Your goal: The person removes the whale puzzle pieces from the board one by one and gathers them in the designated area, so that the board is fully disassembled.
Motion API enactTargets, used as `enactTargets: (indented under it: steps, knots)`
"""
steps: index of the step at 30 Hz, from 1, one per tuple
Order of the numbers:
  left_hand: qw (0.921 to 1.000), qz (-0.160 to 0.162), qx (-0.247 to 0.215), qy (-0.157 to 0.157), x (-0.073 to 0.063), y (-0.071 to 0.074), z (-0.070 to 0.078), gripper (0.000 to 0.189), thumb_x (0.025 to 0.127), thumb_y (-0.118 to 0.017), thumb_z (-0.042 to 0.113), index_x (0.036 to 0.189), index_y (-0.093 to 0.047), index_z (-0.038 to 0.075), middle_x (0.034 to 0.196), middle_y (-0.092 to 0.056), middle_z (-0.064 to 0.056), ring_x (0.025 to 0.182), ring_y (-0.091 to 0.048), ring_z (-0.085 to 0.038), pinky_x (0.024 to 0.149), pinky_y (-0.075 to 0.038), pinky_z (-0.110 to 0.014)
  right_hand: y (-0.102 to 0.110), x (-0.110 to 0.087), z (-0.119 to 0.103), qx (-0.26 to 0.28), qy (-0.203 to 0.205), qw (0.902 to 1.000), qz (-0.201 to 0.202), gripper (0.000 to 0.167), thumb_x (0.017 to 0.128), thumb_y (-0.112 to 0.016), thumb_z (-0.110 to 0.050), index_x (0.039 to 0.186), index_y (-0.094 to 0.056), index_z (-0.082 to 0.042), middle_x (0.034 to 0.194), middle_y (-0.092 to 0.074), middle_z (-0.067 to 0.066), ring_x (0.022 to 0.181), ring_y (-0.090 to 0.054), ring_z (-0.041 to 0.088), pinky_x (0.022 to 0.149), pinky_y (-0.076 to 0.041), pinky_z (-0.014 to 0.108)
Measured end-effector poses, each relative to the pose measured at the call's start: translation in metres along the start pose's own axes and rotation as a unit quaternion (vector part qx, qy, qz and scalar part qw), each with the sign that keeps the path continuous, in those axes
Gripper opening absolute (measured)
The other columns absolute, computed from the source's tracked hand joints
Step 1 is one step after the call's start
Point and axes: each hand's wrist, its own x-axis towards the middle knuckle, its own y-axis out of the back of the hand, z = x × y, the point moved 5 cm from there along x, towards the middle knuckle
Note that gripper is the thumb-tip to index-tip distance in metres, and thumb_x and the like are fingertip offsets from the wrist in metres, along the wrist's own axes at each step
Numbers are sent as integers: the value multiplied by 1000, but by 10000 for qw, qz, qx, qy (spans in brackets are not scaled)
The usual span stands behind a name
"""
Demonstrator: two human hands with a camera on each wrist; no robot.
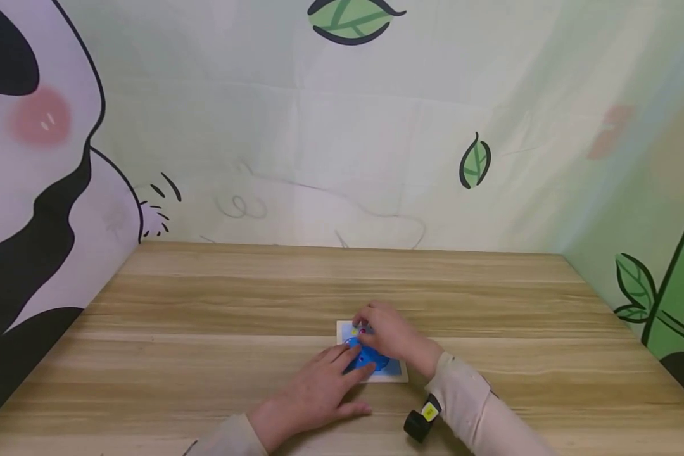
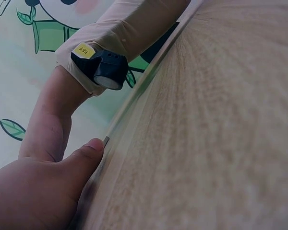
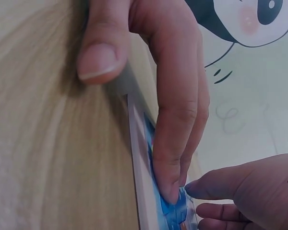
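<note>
A small flat picture board (image 1: 401, 375) with a pale rim and light-blue ground lies on the table. A glossy blue rounded shape (image 1: 380, 362) covers its middle, with small yellow and pink spots above. My left hand (image 1: 319, 391) rests its straight fingers on the blue shape; its thumb (image 2: 90, 151) stands apart, over the wood. Over the board's far edge, my right hand (image 1: 384, 330) bends its fingers down, thumb touching the board near the blue shape. In the right wrist view, the right hand (image 3: 259, 194) reaches in at lower right; whether it pinches anything is hidden.
The wooden table (image 1: 205, 373) extends around the board. A wall cloth (image 1: 348, 126) with a panda and leaves stands along the far edge and sides. A black wrist camera (image 1: 418, 424) with a yellow label hangs under the right sleeve, near the table.
</note>
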Motion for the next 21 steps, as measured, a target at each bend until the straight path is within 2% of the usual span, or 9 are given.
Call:
enactTargets:
  steps: [8,21]
  knots:
    - [9999,-100,-40,41,0,0,0,62,94,-39,64,140,-50,24,147,-47,-11,134,-45,-27,111,-39,-41,0,1,0,-5,15,10000,-58,20,86,-71,-14,104,-66,-7,98,-60,8,91,-54,22,87,-50,40]
    - [10000,-52,-26,30,-1,2,0,61,93,-41,63,139,-51,24,146,-48,-11,134,-46,-27,111,-40,-40,-1,4,-2,-69,65,9999,-101,20,87,-70,-13,104,-64,-6,99,-60,8,92,-53,22,87,-49,39]
